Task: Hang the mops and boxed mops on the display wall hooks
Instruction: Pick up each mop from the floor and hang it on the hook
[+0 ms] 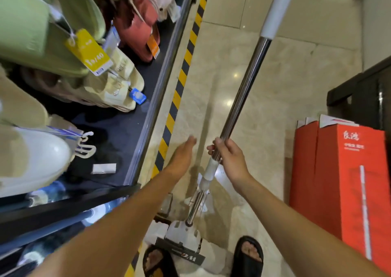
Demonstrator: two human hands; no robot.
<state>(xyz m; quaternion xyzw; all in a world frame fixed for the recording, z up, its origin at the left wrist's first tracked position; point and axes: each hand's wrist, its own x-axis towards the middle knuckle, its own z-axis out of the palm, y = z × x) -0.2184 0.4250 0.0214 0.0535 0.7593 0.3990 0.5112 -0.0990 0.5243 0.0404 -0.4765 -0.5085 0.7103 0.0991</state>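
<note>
Right hand (pixel 229 158) grips the mop (pixel 245 86) low on its pole, fingers (pixel 216 147) curled round it. Mop head stands on the floor (pixel 275 75) between my feet; pole slants up and away. Left hand (pixel 182 156) hovers flat and empty just beside the pole. Red boxes (pixel 349 181) stand right.

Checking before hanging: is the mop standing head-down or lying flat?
Standing head-down, tilted. The right hand grips the mop by its pole; its head sits between the feet, handle rising toward the camera.
</note>
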